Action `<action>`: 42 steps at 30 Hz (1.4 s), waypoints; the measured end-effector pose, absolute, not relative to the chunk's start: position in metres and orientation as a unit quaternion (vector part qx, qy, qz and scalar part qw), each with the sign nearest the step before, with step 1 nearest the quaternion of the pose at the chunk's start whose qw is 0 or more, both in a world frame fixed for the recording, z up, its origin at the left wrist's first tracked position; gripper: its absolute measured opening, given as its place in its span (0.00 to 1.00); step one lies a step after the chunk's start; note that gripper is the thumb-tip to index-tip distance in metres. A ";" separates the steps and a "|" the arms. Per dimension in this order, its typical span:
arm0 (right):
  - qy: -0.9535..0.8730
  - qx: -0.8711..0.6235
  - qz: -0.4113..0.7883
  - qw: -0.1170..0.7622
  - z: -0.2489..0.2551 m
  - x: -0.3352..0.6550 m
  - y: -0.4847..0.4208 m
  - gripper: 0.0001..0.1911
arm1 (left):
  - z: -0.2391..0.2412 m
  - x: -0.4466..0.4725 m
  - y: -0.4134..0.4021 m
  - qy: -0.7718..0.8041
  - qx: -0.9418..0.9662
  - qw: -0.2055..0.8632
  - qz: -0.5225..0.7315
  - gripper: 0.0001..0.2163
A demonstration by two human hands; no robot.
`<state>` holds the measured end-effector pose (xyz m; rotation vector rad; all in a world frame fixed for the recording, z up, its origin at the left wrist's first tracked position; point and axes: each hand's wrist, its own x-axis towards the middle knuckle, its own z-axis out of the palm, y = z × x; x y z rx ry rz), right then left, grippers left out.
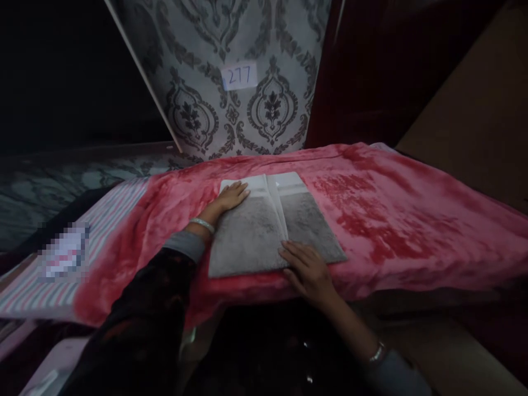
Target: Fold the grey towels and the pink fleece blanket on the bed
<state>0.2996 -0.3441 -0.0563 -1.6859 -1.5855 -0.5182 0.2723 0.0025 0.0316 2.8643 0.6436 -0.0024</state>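
A grey towel point(243, 231) with a white band across its far end lies on a red and pink plush blanket. Its two sides are folded inward and meet along a raised seam near the middle. My left hand point(233, 196) rests flat on the towel's far left corner, fingers stretched out. Near the towel's front edge, my right hand point(309, 272) lies at the near end of the seam. Its fingers are extended on the cloth, with the thumb apart from them.
The plush blanket point(371, 220) spreads over a raised surface, with a striped cloth point(111, 231) at its left. A paper marked 277 point(239, 75) is on the patterned wall behind. A dark red panel point(363, 71) stands at the back right; a pale object point(58, 363) is at lower left.
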 end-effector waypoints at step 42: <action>-0.505 -0.783 -0.197 0.305 -0.058 0.322 -0.402 0.24 | -0.008 0.131 -0.192 0.046 0.975 0.029 0.217 0.20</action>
